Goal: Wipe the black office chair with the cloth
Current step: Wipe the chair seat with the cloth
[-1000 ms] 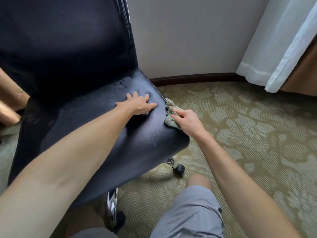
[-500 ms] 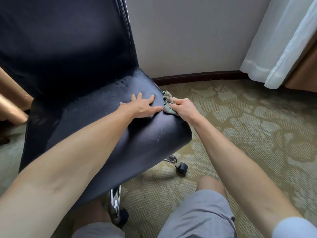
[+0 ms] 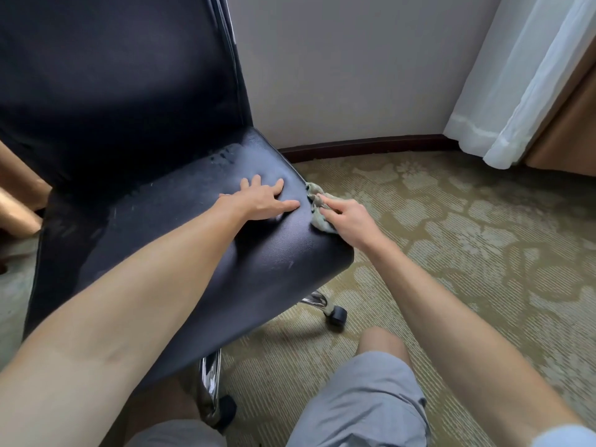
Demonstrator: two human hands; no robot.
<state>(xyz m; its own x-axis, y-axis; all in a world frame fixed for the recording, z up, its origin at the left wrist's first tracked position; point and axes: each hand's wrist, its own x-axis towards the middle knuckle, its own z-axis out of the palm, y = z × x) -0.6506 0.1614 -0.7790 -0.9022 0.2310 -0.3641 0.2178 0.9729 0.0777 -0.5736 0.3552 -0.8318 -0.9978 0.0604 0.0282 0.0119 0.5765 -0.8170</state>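
Note:
The black office chair (image 3: 154, 227) fills the left of the view, its tall backrest upright and its glossy seat streaked with damp marks. My left hand (image 3: 264, 201) lies flat on the seat near its right edge, fingers spread, holding nothing. My right hand (image 3: 348, 221) presses a crumpled grey-green cloth (image 3: 317, 208) against the seat's right side edge, just right of my left hand. Much of the cloth is hidden under my fingers.
Chrome chair legs with black casters (image 3: 337, 314) stick out below the seat. Patterned green carpet (image 3: 467, 253) spreads to the right. A grey wall with dark skirting (image 3: 364, 145) stands behind, a white curtain (image 3: 516, 91) hangs at the right. My knees in grey shorts (image 3: 364, 408) are below.
My right hand with the cloth slid up along the seat's right edge, away from the front corner, then came slightly back. My left hand stayed flat on the seat.

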